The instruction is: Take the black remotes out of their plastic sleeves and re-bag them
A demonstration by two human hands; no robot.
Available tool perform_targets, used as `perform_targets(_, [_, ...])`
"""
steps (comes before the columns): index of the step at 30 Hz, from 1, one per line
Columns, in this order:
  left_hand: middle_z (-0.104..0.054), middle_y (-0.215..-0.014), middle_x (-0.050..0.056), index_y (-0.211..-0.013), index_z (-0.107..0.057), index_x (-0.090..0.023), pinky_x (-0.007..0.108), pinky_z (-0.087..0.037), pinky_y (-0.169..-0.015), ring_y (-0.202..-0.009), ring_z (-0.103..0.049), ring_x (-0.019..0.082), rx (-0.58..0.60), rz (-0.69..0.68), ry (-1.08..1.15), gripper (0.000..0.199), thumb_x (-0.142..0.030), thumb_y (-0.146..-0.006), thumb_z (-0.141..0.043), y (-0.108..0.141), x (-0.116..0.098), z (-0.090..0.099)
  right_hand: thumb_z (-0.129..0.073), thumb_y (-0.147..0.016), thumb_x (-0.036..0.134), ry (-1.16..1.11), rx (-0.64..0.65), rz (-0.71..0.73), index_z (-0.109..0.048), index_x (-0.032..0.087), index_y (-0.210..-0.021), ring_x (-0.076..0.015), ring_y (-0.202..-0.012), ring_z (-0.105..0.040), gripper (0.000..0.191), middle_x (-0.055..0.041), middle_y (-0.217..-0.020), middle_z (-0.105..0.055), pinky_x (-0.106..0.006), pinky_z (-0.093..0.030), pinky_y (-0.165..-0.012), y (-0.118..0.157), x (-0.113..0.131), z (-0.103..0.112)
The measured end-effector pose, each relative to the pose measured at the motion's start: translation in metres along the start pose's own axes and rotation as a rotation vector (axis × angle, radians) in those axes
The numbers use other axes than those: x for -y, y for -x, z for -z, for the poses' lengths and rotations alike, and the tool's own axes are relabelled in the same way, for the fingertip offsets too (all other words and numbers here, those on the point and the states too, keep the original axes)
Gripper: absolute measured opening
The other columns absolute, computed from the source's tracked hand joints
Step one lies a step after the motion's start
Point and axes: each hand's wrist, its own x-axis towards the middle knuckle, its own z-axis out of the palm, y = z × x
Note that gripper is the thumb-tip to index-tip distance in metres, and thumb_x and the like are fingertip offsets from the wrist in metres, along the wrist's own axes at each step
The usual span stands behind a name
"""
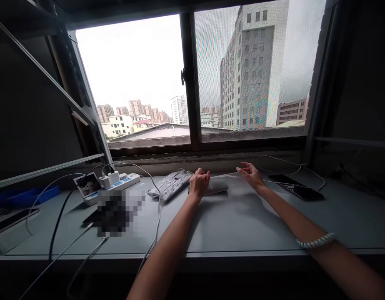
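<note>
My left hand (199,184) is curled closed over the back middle of the desk, and what its fingers hold, if anything, is hidden. Just right of it lies a blurred greyish flat item (216,186) with a dark lower edge, its kind unclear. A pale sheet-like edge stretches from there toward my right hand (251,176). That hand hovers with fingers spread apart; no object shows clearly between them. Left of my left hand is a clear plastic package (171,186) with grey patterned contents. A beaded or coiled band (316,241) circles my right forearm.
A white power strip (125,182) with chargers stands at the back left, beside a small picture (87,184). White cables cross the desk (230,233). A black phone (297,187) lies right. A blue tray (44,194) sits far left, below the metal shelf frame. Windows rise behind.
</note>
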Motion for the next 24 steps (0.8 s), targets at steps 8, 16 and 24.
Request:
perform_targets(8, [-0.056, -0.086, 0.005, -0.063, -0.059, -0.018, 0.027, -0.038, -0.072, -0.074, -0.051, 0.013, -0.029, -0.057, 0.02, 0.05, -0.037, -0.095, -0.025, 0.0, -0.004, 0.002, -0.07, -0.063, 0.046, -0.057, 0.321, 0.11, -0.066, 0.018, -0.096, -0.0213, -0.09, -0.059, 0.044, -0.0096, -0.096, -0.065, -0.029, -0.045, -0.076, 0.013, 0.009, -0.004])
perform_targets(16, [-0.055, -0.1, 0.009, -0.085, -0.065, -0.019, 0.037, -0.034, -0.082, -0.093, -0.051, 0.021, -0.194, 0.273, -0.046, 0.037, -0.033, -0.093, -0.031, -0.002, 0.011, 0.005, -0.066, -0.066, 0.045, 0.001, 0.173, 0.108, -0.068, 0.019, -0.079, -0.0155, -0.056, -0.057, 0.029, -0.0066, -0.08, -0.068, -0.031, -0.045, -0.06, 0.002, -0.009, -0.001])
perform_targets(24, [-0.054, -0.109, 0.008, -0.086, -0.07, -0.022, 0.037, -0.034, -0.085, -0.096, -0.051, 0.021, -0.162, 0.318, -0.057, 0.029, -0.029, -0.088, -0.042, -0.002, 0.025, 0.003, -0.061, -0.068, 0.049, 0.114, -0.219, 0.04, -0.065, 0.015, -0.098, -0.0201, -0.057, -0.06, 0.045, -0.0125, -0.083, -0.068, -0.033, -0.044, -0.055, -0.023, -0.029, 0.025])
